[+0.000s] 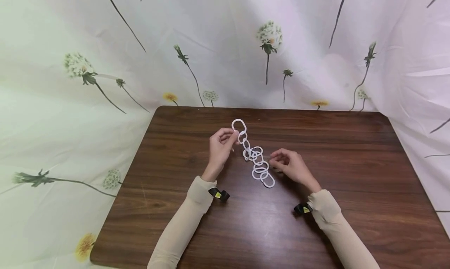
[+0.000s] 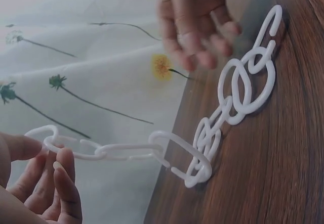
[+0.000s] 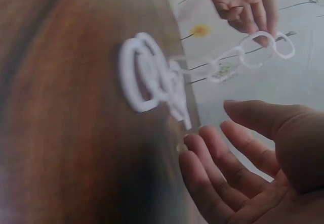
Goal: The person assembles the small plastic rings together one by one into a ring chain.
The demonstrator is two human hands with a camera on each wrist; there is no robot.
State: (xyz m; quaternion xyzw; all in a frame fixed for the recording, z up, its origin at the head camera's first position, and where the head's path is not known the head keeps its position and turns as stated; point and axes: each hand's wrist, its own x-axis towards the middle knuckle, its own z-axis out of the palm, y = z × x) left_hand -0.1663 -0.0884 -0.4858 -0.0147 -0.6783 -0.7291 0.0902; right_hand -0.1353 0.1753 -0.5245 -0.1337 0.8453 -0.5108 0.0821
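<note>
A chain of several white plastic links [image 1: 260, 158] runs from the left hand down onto the brown table. Near its upper end the left hand [image 1: 220, 146] pinches a link between thumb and fingers, so the first links hang above the tabletop. In the left wrist view the lower links [image 2: 246, 87] lie on the wood, some overlapping, and one end link [image 2: 268, 29] shows a gap in its ring. Just right of the chain, the right hand [image 1: 290, 165] hovers with loosely bent fingers and holds nothing. Its palm and fingers [image 3: 217, 168] show apart from the links.
The dark wooden table [image 1: 168, 151] has rounded far corners. Behind it and along its sides hangs a pale cloth [image 1: 225, 58] printed with dandelions. Black straps with small cameras [image 1: 219, 194] sit at both wrists, over beige sleeves [image 1: 179, 226].
</note>
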